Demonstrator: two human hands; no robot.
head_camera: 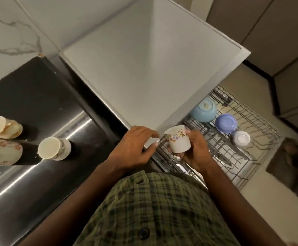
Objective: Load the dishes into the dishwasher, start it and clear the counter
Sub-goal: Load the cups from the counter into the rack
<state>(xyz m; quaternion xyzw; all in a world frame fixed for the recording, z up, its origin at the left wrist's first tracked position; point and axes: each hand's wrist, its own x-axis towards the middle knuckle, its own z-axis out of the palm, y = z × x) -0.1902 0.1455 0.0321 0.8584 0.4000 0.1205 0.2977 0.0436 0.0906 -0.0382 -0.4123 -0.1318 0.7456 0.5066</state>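
Nearest: right hand point(196, 151) is wrapped round a small floral cup point(178, 140), tilted w/ its mouth up and toward the left. Left hand point(134, 146) is just beside it, fingers loosely spread, holding nothing, hovering at the worktop point(38, 174) edge.

The move turns on this: the pulled-out dishwasher rack point(242, 157) lies directly beyond and right of the cup, on the right hand's side, so that hand looks best placed to set it down; cup prob needs flipping mouth-down.

In the rack, further out: white cup point(241, 138), purple bowl point(226, 123), blue bowl point(204, 109), all upside down.

Far left on the worktop, well apart from the hands: a mug point(54, 148) and other floral dishes point(2, 139) not yet loaded.
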